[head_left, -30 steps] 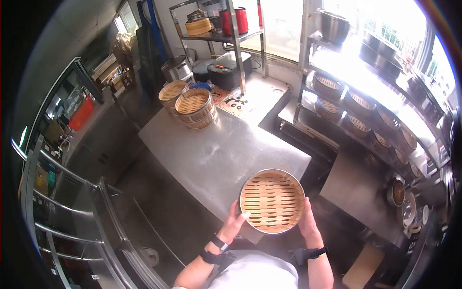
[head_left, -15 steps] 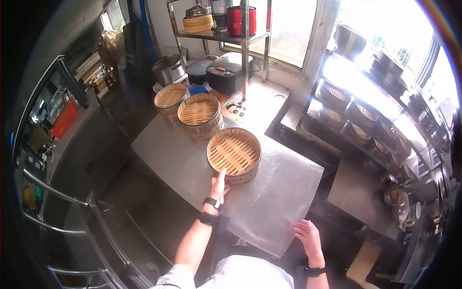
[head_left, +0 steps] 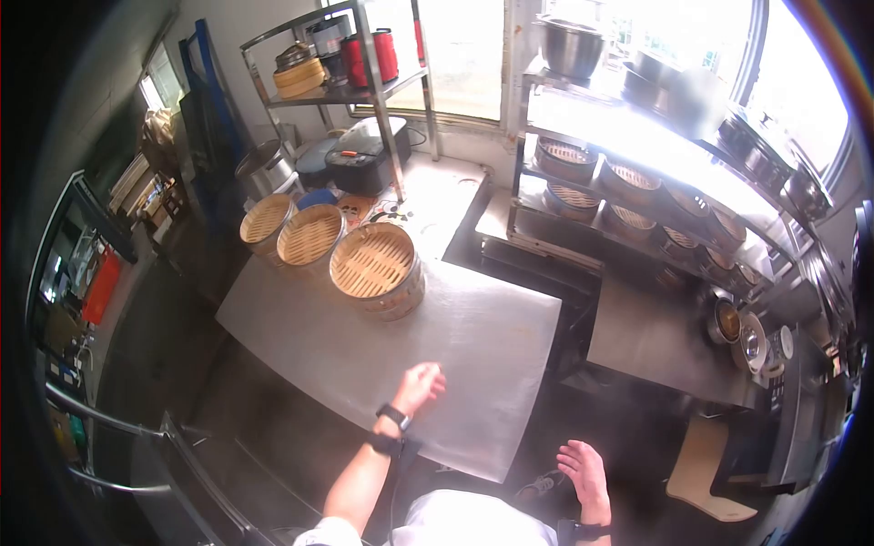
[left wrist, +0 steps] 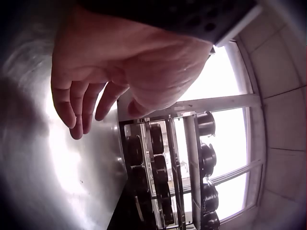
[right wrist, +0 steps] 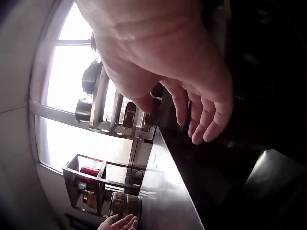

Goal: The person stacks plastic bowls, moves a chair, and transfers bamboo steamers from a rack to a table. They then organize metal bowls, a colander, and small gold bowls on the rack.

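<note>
Three round bamboo steamer baskets with slatted bases stand in a row along the table's far left side: a near steamer basket (head_left: 373, 262), a middle steamer basket (head_left: 311, 235) and a far steamer basket (head_left: 266, 218). My left hand (head_left: 421, 387) hovers over the steel table (head_left: 473, 337), nearer to me than the baskets, its fingers loosely bent around nothing. Past the table's right edge, my right hand (head_left: 583, 469) hangs in the air with relaxed fingers. Both wrist views show bare palms; in the left one, the hand (left wrist: 120, 67) is above the shiny tabletop.
A steel rack (head_left: 537, 227) on the right carries more steamer baskets and pots. Behind the table, a black cooker (head_left: 364, 164) sits under a shelf with a red appliance (head_left: 369, 56). A lower steel counter (head_left: 655, 346) and a tan board (head_left: 710, 473) are at right.
Both hands gripped the near steamer basket at first; the right let go, and the left slid it away across the table beside the others. Now the left hand has released it and drawn back.
</note>
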### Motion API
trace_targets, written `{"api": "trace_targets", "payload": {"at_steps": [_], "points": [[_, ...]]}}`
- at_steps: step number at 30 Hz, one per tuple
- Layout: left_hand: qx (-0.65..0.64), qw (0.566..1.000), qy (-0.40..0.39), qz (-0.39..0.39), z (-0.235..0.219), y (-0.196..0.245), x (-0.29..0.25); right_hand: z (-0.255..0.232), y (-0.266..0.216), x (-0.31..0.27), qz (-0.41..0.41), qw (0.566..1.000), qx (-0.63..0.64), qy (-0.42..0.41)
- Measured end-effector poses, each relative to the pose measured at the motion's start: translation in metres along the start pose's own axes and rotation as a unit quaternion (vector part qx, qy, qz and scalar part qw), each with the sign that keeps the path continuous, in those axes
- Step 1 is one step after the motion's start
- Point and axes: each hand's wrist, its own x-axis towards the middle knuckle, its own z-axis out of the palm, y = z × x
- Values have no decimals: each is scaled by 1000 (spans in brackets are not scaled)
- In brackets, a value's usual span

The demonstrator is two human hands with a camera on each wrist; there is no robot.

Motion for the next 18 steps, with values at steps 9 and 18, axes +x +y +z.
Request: {"api": "trace_targets", "payload": {"at_steps": [9,18], "points": [[221,963,-133,-76,192,-28,-112,-163,-36,25,2,1000,21,3],[304,924,-223,-70,342,-17,-118,-306,-88,21,-19,996,67,56]]}}
